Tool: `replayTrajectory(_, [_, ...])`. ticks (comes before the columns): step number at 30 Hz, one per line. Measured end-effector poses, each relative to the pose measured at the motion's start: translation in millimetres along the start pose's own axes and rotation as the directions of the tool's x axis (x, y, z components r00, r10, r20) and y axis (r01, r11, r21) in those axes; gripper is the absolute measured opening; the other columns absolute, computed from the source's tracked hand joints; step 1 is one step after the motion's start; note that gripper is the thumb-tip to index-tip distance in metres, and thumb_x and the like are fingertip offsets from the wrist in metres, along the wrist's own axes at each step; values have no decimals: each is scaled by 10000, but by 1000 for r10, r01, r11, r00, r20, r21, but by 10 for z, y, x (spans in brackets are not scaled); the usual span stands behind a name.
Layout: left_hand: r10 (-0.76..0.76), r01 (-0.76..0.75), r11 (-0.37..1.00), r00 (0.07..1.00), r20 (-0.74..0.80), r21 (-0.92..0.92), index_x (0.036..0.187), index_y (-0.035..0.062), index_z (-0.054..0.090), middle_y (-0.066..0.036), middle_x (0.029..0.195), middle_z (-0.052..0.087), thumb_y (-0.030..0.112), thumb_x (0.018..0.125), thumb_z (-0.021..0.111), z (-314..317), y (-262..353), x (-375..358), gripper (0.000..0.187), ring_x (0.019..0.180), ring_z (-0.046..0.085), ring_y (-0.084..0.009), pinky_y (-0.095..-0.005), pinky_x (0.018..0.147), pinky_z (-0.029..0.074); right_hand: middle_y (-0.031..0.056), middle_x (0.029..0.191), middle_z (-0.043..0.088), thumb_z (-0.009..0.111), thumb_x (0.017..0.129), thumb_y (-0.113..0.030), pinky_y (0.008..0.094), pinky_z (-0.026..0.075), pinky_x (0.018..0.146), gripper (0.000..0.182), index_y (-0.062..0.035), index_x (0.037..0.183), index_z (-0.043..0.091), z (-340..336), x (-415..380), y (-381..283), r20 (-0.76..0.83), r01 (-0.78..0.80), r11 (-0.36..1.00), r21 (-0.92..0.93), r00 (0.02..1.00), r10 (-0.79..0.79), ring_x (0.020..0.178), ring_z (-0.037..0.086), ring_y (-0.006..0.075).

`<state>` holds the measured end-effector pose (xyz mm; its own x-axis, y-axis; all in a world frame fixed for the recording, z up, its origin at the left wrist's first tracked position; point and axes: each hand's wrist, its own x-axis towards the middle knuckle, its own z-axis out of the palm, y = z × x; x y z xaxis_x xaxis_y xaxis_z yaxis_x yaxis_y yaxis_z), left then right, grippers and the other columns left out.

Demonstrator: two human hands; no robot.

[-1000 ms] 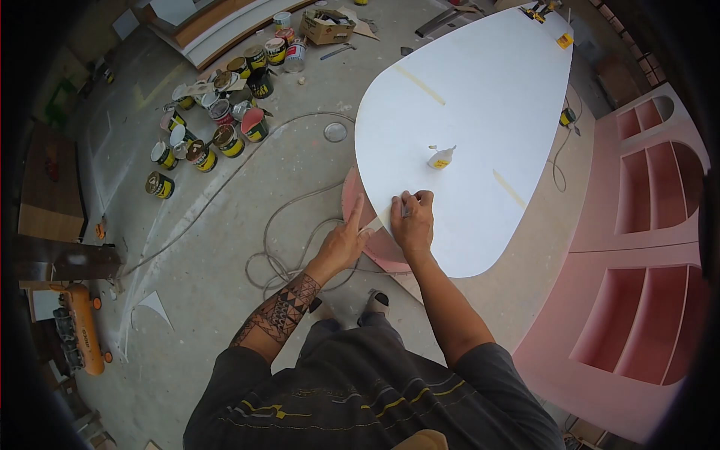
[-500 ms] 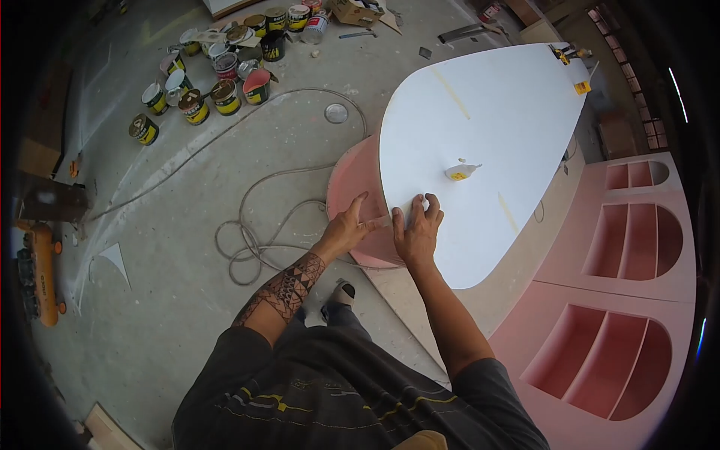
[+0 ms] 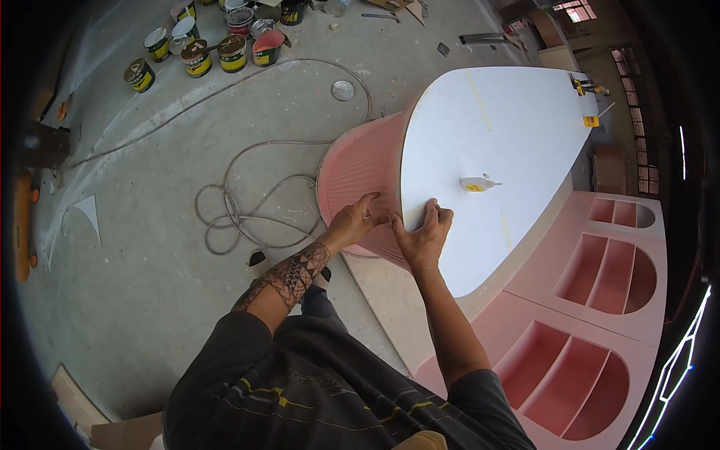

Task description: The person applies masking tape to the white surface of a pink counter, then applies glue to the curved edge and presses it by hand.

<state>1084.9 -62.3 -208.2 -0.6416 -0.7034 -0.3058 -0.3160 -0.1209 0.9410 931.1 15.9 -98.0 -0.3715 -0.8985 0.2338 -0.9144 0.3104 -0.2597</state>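
At the rim of a white, rounded tabletop (image 3: 457, 142), my right hand (image 3: 424, 234) has its thumb at the edge and its fingers bent over the top. A pale strip (image 3: 412, 219), like tape, shows between that thumb and the fingers. My left hand (image 3: 351, 225) is just to the left, in front of the ribbed pink base (image 3: 364, 165). Its fingertips are curled together close to the right thumb; what they pinch is hidden. A small white bottle with a yellow label (image 3: 474, 184) lies on the top beyond my right hand.
A pink shelf unit (image 3: 517, 300) with arched openings lies to the right. A hose (image 3: 259, 146) loops over the floor at left. Several paint cans (image 3: 196, 58) stand at the back left. A yellow-and-black tool (image 3: 585, 86) is at the tabletop's far end.
My view has shifted, showing more of the ribbed base. My hands have come closer together at the rim; the pale strip that spanned the gap between them now shows by my right hand.
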Motion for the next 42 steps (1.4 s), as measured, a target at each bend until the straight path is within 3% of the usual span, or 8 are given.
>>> replayTrajectory(7, [-52,50,998,997,54,38,1592,75,477,-143,795,727,639,978,733,-38,-50,-36,872,745,757,-307,-437,702,579,296,1272,531,963,750,-276,483,534,1043,932,200,1407,503,62,-3,-39,32,-25,999,-38,999,26,1191,564,444])
replayTrajectory(12, [68,-52,970,996,57,-236,1597,19,435,-112,835,745,464,1058,713,28,-301,-48,752,790,723,-187,-358,732,559,297,1267,520,968,740,-277,477,552,1008,922,168,1392,491,89,16,-55,22,-26,996,-80,999,28,1191,571,457])
replayTrajectory(18, [-10,18,998,992,127,-60,1548,-1,460,-146,984,780,403,1075,703,-54,-96,40,668,835,726,-203,-357,767,568,270,1229,512,983,731,-280,465,558,969,935,167,1387,488,10,36,-140,92,-71,995,-67,993,78,1134,576,435])
replayTrajectory(28, [78,-53,980,989,124,-192,1562,50,423,-182,1134,791,276,1075,685,-33,-356,-60,597,984,778,-264,-410,866,586,263,1182,528,987,711,-273,448,552,945,924,172,1356,498,56,43,-130,76,-35,995,-96,996,43,1127,566,418])
replayTrajectory(34, [126,-126,987,992,14,102,1582,56,359,-231,1170,763,152,973,684,-59,-233,-45,696,1045,758,-436,-505,952,590,267,1190,542,984,707,-264,454,542,941,926,173,1362,496,94,35,-104,33,-12,994,-107,999,16,1113,562,416])
replayTrajectory(38, [422,-371,813,906,-16,449,1502,19,411,-257,1178,753,112,899,722,79,-910,0,685,1026,740,-494,-570,941,581,271,1201,545,984,700,-253,453,543,938,935,172,1373,494,81,28,-137,39,-25,995,-93,999,29,1104,570,419])
replayTrajectory(40, [-224,178,879,973,54,442,1519,-2,422,-264,1168,755,92,882,727,-177,-1292,-413,712,1059,734,-494,-580,960,569,270,1204,544,985,696,-249,452,545,933,939,172,1377,494,97,80,-93,29,-4,995,-102,1000,7,1097,576,420])
replayTrajectory(42, [-304,316,871,948,-92,376,1511,-17,444,-280,1205,743,123,896,730,-360,-1633,-794,693,1091,727,-498,-583,932,572,266,1205,540,986,688,-240,451,549,914,945,168,1384,493,125,29,-78,14,5,995,-96,1000,-4,1078,589,423])
